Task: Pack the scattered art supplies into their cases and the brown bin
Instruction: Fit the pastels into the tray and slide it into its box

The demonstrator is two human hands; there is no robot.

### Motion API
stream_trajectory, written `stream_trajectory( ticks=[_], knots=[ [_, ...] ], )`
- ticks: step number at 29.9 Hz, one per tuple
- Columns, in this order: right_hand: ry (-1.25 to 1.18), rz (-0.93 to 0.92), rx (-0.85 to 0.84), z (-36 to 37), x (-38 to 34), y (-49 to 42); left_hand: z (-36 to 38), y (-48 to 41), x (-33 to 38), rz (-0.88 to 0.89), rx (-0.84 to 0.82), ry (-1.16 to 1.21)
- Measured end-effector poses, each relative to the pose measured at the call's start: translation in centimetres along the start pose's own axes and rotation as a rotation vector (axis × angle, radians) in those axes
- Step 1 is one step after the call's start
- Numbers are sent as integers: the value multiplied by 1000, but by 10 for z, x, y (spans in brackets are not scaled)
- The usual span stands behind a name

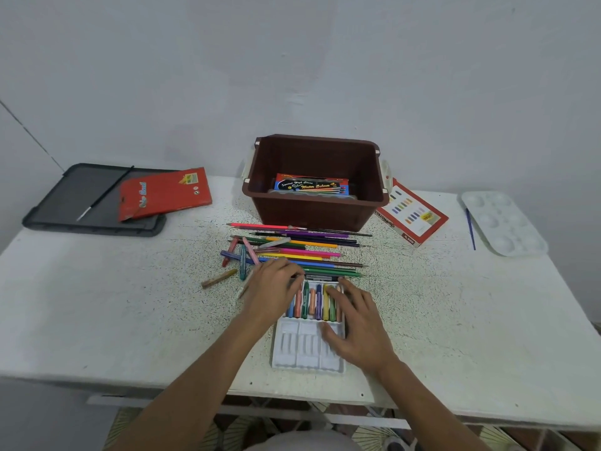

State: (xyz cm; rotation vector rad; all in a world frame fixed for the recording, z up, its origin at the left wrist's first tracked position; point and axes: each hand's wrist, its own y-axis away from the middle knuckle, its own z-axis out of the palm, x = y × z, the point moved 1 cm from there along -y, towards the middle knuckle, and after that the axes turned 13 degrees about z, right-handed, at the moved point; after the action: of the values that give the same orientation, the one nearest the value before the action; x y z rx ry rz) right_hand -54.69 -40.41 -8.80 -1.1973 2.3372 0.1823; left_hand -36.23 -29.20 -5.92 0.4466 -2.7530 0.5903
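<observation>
Right hand (357,323) touches tray (305,353), lengthwise toward bin (312,209).

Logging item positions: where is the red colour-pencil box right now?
In the head view the red colour-pencil box lies at far left, partly on the dark grey tray, left of the brown bin.

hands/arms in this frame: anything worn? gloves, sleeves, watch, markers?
Nothing worn that shows. The left hand and right hand are bare: no gloves, rings, tape or markers visible. The left forearm and right forearm are bare down to the frame's bottom edge, with no sleeve, watch or bracelet in view.
</observation>
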Motion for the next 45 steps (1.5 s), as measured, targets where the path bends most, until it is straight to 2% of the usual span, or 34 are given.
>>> stream_trajectory(
  ticks=[4,10,17,24,33,39,45],
  knots=[
    [-23,9,-7,0,1,0,-3,-24,-1,110,-86,-41],
    [-46,1,3,-2,-1,-1,-4,-52,0,229,-363,-56],
    [-39,-4,2,-2,0,-2,-1,-56,0,329,-348,-153],
    [-35,-12,9,-2,0,-2,-2,-52,7,424,-365,-150],
    [-34,-14,11,-2,1,-1,-9,-46,0,423,-373,-231],
    [-30,-16,14,-2,0,-2,-14,-48,0,420,-351,-185],
    [-34,-13,15,-1,1,-1,-14,-54,0,382,-441,-230]
  ],
)
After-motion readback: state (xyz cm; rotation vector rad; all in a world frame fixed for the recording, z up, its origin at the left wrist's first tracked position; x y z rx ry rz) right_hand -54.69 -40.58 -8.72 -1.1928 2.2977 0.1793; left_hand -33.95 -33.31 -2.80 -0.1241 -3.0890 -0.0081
